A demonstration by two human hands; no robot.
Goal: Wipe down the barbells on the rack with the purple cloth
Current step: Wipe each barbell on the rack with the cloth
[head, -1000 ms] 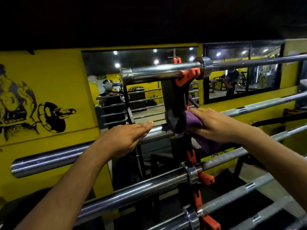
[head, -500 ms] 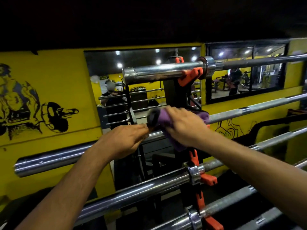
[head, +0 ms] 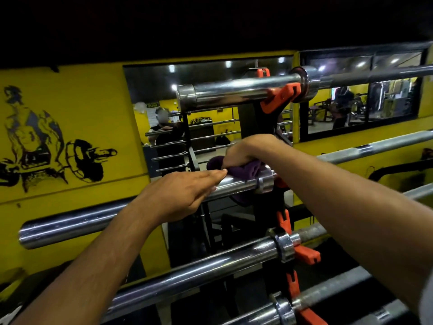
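Right hand (head: 243, 152) grips purple cloth (head: 243, 171) draped over second barbell's sleeve (head: 234, 184), just beside collar (head: 266, 181). Left hand (head: 185, 193) flat, fingers straight, steadying sleeve. Advice: wrap cloth fully round, slide outward toward sleeve end, keep bar seated in orange hooks (head: 281, 96).

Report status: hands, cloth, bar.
Right hand grips purple cloth on second barbell's sleeve, beside its collar. Left hand rests flat on same sleeve, fingers straight. Nothing blocking the sleeve.
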